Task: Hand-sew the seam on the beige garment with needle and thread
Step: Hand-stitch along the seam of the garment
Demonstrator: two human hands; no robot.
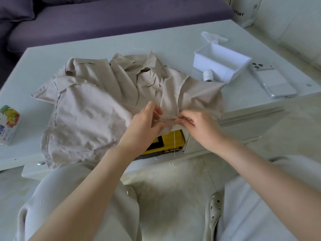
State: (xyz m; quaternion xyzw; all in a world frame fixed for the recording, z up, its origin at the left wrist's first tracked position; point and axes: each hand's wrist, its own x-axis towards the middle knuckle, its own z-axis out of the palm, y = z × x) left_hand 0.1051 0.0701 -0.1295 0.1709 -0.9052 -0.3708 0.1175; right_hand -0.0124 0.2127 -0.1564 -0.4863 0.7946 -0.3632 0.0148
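The beige garment lies spread over a white low table, its right part hanging over the front edge. My left hand pinches the fabric edge at the seam near the table's front. Just to its right, my right hand pinches the same fabric fold with curled fingers; a thin needle is barely visible at its fingertips. A white thread hangs down from the seam in front of a yellow case.
A white open box stands at the back right with a white thread spool beside it. A phone lies face down further right. A printed carton sits at the left edge. A yellow case sits in the open drawer.
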